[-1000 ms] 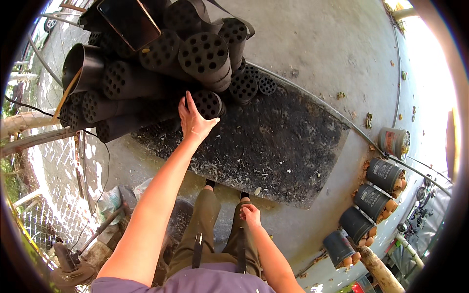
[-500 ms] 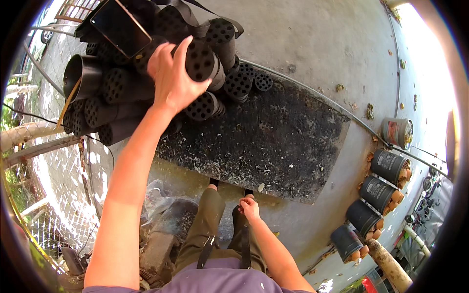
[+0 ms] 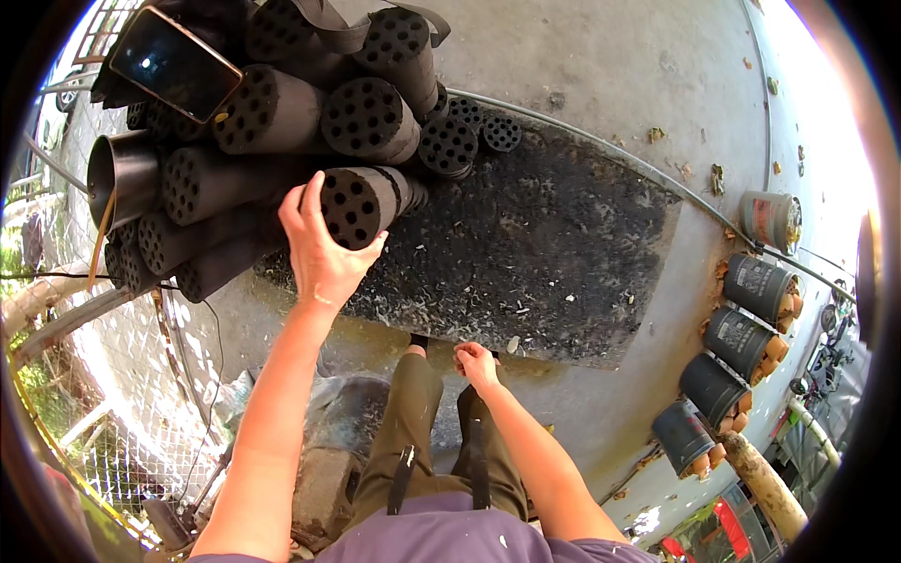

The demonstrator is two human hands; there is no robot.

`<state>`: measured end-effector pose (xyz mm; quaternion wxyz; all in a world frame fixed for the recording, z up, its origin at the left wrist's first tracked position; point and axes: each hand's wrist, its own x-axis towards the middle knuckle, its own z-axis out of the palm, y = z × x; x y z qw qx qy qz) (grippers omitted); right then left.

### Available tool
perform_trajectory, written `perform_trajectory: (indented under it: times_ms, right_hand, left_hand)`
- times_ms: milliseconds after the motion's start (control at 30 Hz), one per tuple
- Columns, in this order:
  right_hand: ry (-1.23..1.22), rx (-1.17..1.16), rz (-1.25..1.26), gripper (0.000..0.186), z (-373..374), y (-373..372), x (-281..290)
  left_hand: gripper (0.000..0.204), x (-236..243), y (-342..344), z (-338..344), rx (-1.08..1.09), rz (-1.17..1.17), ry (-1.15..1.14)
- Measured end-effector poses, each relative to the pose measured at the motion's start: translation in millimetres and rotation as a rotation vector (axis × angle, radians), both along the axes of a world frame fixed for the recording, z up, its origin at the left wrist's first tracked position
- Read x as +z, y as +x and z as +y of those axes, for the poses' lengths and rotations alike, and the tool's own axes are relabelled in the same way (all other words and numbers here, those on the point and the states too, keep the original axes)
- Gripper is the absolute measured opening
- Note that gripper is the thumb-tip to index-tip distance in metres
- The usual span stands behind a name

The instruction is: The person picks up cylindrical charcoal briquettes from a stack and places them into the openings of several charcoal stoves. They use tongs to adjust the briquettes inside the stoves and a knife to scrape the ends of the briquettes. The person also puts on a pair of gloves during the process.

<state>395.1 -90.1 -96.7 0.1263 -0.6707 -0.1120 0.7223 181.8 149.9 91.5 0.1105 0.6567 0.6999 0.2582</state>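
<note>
My left hand (image 3: 328,239) grips the end of a short stack of black cylindrical pots (image 3: 349,208) with holes in their bottoms, at the front of a big pile of similar pots (image 3: 235,188). A dark phone (image 3: 174,64) lies on top of the pile, beside a black strap (image 3: 343,33). A smooth, open-ended black container (image 3: 108,178) lies at the pile's left. My right hand (image 3: 474,364) hangs low over my legs with fingers curled; whether they hold anything is too small to make out.
The pots sit on a dark, speckled mat (image 3: 535,253) edged by a grey pipe (image 3: 601,145). A row of lying buckets (image 3: 723,342) runs along the right. At the left are wire mesh (image 3: 122,432) and wooden poles (image 3: 94,310).
My left hand has come down from the upper pot it gripped half a second ago onto the lower front stack, which sits further left in view. My right hand appears higher, still curled.
</note>
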Motion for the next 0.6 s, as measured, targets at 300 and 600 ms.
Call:
perform_trajectory:
  times_ms: [300, 600]
  right_hand:
    - [-0.055, -0.315, 0.206, 0.025, 113, -53, -65]
    - [0.042, -0.647, 0.059, 0.043, 242, -138, -205]
  left_hand:
    - [0.105, -97, -9, -34, 0.219, -0.811, 0.04]
    - [0.04, -194, -49, -35, -0.218, 0.181, -0.094]
